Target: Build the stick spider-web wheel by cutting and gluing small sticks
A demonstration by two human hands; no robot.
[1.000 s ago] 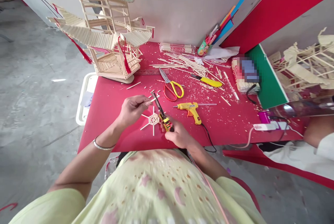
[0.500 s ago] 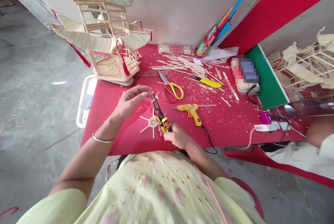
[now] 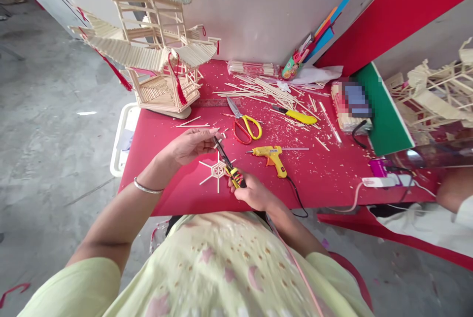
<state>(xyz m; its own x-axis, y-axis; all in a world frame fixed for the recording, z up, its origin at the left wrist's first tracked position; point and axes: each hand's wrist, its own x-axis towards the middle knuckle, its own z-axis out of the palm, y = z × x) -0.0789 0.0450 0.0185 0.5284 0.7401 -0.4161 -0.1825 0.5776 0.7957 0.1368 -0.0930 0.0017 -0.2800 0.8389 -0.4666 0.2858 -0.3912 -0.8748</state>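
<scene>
My right hand (image 3: 253, 191) grips a pair of pliers (image 3: 226, 158) with yellow-and-black handles and long dark jaws pointing up and left. At the tip of the jaws, the fingers of my left hand (image 3: 194, 145) are closed together; a small pale bit shows there, too small to make out. Below the jaws a star-shaped piece of thin wooden sticks (image 3: 218, 170), with a hexagon in its middle, lies flat on the red table (image 3: 177, 179). The jaws cover part of its upper right.
A stick-built pagoda (image 3: 158, 60) stands at the back left. Scissors (image 3: 244, 121), a yellow glue gun (image 3: 271, 156), a yellow-handled knife (image 3: 300, 117) and loose sticks (image 3: 269, 91) lie farther back and right. A power strip (image 3: 386, 181) and another person's arm (image 3: 453, 189) are at the right.
My left hand has closed its fingers and come in against the tip of the pliers. The jaws now look closer together. The view has shifted slightly.
</scene>
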